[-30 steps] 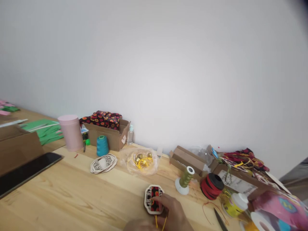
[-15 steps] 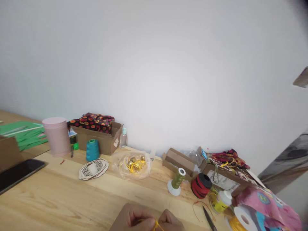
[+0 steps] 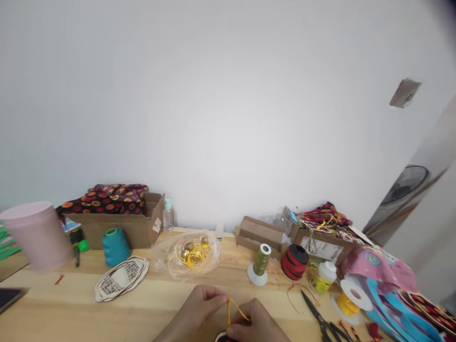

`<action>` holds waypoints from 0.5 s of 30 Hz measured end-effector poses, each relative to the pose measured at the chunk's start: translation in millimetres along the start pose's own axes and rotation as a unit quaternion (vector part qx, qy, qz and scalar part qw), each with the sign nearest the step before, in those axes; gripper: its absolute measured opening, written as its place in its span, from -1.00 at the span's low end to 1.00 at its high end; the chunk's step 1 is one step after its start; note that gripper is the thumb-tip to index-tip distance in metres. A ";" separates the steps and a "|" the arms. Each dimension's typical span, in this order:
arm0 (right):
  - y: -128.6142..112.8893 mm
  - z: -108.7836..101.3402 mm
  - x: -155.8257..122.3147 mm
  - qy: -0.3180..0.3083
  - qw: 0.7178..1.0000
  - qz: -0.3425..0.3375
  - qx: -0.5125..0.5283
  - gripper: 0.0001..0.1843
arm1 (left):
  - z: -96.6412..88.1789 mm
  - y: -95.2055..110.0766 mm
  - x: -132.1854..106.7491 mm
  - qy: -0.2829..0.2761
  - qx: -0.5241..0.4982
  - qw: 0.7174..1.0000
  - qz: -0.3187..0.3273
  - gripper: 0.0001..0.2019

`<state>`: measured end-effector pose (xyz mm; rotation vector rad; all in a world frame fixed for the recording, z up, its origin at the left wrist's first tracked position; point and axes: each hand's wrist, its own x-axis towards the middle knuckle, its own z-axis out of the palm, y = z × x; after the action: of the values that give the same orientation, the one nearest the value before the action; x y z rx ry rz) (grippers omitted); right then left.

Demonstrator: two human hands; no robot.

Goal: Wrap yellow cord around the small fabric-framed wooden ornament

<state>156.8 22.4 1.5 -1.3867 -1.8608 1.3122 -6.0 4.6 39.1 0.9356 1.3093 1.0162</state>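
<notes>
At the bottom middle, my left hand pinches a yellow cord between thumb and fingers. A loop of that cord runs across to my right hand, whose fingers are closed on it as well. Beneath the hands, the edge of a dark piece with a white rim shows; most of it is cut off by the frame. Beyond the hands lies a clear plastic bag with brass bells and yellow cords. A spool of olive thread stands to the right.
On the right are scissors, a yellow cord spool, a white-capped bottle and a red-black spool. On the left are cut-out wooden pieces, a teal thread cone, a pink bin and a cardboard box.
My view has turned right and down, showing the scissors and more of the hands. The hands have drawn slightly apart, with a yellow cord loop now stretched between them.
</notes>
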 end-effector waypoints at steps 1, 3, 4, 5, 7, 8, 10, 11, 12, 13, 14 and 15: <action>-1.8 0.6 3.3 0.008 1.000 -0.023 0.013 -0.76 | -1.6 1.4 3.7 -0.007 -0.001 1.000 0.002 -0.72; -8.8 -0.4 11.3 0.010 0.995 -0.100 0.025 -0.80 | -3.9 9.9 8.1 -0.022 -0.006 1.000 0.015 -0.71; -13.1 -1.8 15.3 0.016 0.991 -0.132 0.025 -0.81 | -4.5 16.7 8.8 -0.029 -0.007 0.999 0.025 -0.71; -17.2 -3.4 18.8 0.029 0.988 -0.152 0.026 -0.82 | -4.5 24.4 8.3 -0.034 -0.007 0.999 0.038 -0.71; -22.7 -6.8 23.2 0.067 0.981 -0.182 0.020 -0.84 | -3.6 37.9 4.8 -0.047 0.003 0.996 0.070 -0.76; -23.4 -8.1 23.8 0.084 0.976 -0.201 0.006 -0.85 | -3.0 41.5 2.4 -0.057 0.016 0.994 0.089 -0.79; -20.8 -9.5 22.3 0.104 0.965 -0.238 -0.036 -0.84 | -2.5 38.9 -1.6 -0.093 0.076 0.984 0.134 -0.82; -18.0 -9.6 20.6 0.106 0.960 -0.253 -0.059 -0.83 | -2.9 32.6 -2.4 -0.091 0.107 0.979 0.147 -0.81; -15.0 -9.5 18.3 0.101 0.956 -0.263 -0.076 -0.82 | -3.8 23.6 -2.3 -0.087 0.136 0.976 0.145 -0.81; -12.3 -9.3 15.6 0.091 0.955 -0.268 -0.086 -0.81 | -5.1 12.9 -1.2 -0.089 0.159 0.975 0.128 -0.80; -10.1 -9.3 12.6 0.079 0.954 -0.273 -0.094 -0.81 | -6.5 1.8 0.4 -0.084 0.169 0.975 0.113 -0.78; -8.8 -9.9 9.3 0.067 0.952 -0.279 -0.102 -0.80 | -8.0 -8.8 2.2 -0.067 0.179 0.976 0.105 -0.77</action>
<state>157.2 34.6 12.0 -0.9012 -2.1218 0.7416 -13.5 3.9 29.6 1.4171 1.3227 0.8711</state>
